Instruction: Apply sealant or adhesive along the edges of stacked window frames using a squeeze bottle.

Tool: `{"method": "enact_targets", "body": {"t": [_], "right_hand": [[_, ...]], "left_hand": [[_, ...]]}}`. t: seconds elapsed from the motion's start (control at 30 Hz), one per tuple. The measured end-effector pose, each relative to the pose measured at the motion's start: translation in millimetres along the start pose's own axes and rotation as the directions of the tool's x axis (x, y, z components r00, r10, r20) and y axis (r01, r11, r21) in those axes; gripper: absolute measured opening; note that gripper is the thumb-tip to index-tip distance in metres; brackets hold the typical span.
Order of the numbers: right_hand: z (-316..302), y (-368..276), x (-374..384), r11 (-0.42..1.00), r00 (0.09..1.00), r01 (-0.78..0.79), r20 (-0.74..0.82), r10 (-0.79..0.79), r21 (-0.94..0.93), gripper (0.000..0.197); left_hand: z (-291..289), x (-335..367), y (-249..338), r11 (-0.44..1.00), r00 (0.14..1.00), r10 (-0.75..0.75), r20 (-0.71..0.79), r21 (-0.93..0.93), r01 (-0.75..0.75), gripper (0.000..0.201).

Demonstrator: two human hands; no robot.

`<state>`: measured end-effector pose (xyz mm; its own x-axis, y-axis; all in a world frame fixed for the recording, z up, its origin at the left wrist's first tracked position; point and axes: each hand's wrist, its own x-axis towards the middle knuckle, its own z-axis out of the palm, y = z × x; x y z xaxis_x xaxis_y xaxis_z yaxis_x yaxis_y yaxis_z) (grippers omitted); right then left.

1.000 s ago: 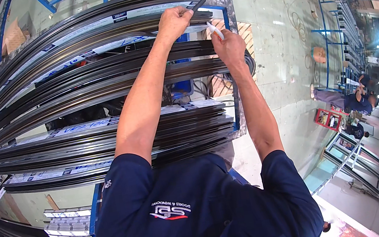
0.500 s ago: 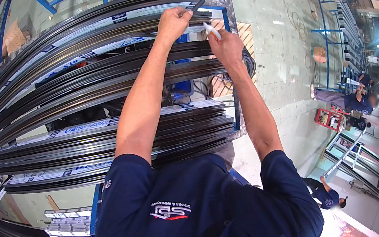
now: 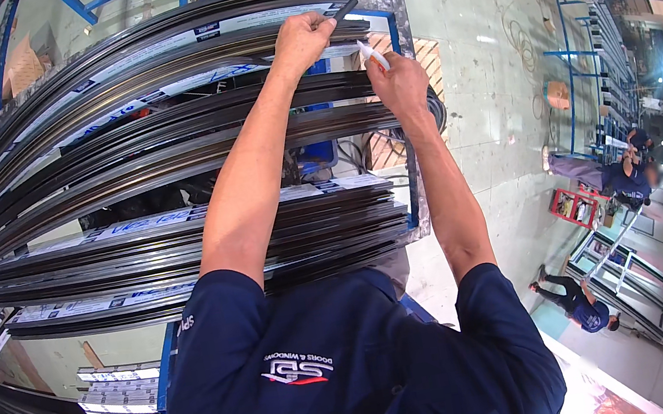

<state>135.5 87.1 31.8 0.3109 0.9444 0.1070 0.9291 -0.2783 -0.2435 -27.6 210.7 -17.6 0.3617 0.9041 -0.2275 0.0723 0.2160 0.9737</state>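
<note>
Over the far end of the rack, my left hand (image 3: 307,40) is closed, pinching a short dark strip (image 3: 346,9) whose free end points up and to the right. Just to its right, my right hand (image 3: 401,81) wraps round a slim white pointed tube (image 3: 370,52). The tube's tip is directed toward the strip but stays apart from it; my fingers cover its lower part. Beneath both hands lie long dark profiles (image 3: 237,105), stacked in bundles across the rack, some with white printed film (image 3: 259,21).
A blue metal rack frame (image 3: 392,33) borders the profiles on the right. Behind it, a wooden pallet (image 3: 423,62) rests on the floor. Two co-workers, one person (image 3: 582,308) beside metal frames and another person (image 3: 624,182) by a red cart (image 3: 574,207), are far right.
My right hand and the tube have shifted very slightly; my left hand keeps its hold on the strip. At lower right, a co-worker has moved further into view.
</note>
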Motion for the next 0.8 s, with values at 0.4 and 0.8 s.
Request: {"method": "enact_targets", "body": {"t": [0.4, 0.8], "right_hand": [[-7.5, -15.9, 6.1, 0.999, 0.997, 0.034, 0.075, -0.034, -0.005, 0.031], [-10.6, -10.5, 11.1, 1.0, 0.995, 0.01, 0.099, -0.01, 0.0, 0.032]], "left_hand": [[-0.6, -1.4, -1.1, 1.0, 1.0, 0.013, 0.005, -0.021, -0.013, 0.025], [1.2, 0.3, 0.2, 0.999, 1.0, 0.003, -0.004, -0.039, -0.003, 0.026]]}}
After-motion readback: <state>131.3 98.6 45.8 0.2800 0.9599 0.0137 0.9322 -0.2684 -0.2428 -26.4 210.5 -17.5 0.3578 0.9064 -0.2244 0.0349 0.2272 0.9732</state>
